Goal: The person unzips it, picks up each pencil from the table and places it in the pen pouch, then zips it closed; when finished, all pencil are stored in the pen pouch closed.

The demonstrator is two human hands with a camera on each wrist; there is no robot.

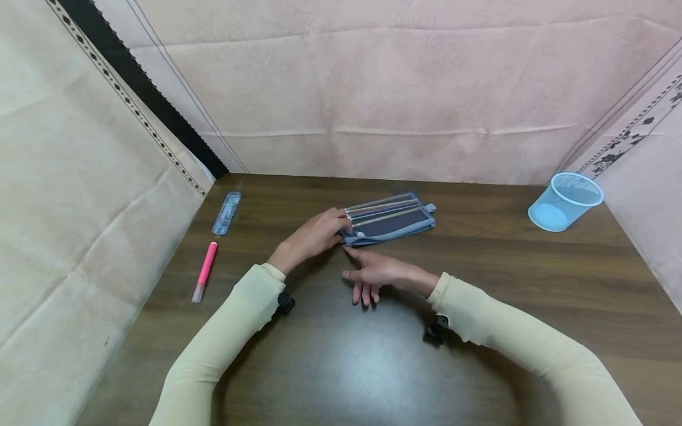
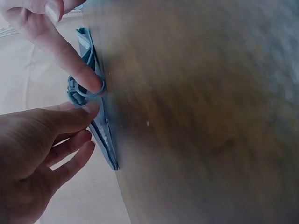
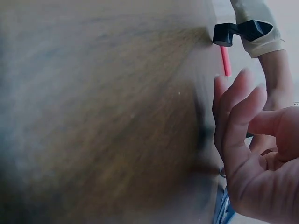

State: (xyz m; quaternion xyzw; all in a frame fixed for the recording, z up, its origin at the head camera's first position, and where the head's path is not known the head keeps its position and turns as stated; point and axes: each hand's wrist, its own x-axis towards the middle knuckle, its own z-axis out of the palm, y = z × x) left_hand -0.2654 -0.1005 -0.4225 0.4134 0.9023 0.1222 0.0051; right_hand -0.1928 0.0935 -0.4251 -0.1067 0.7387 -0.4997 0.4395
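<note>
A blue pencil pouch (image 1: pixel 389 218) with a clear striped window lies on the table at the far middle, its zipper side toward me. My left hand (image 1: pixel 318 236) grips its left end, and the thumb and fingers pinch that corner in the left wrist view. My right hand (image 1: pixel 380 273) is just in front of the same corner. Its index finger reaches out to the pouch's edge (image 2: pixel 103 119), against a small blue loop there. The other right fingers hang relaxed and hold nothing. In the right wrist view the hand hides most of the pouch.
To the left on the brown table (image 1: pixel 341 355) lie a pink marker (image 1: pixel 206 266) with a clear end and a small translucent blue case (image 1: pixel 227 213). A blue plastic cup (image 1: pixel 565 202) stands at the far right. Pale cloth hangs behind and at the sides.
</note>
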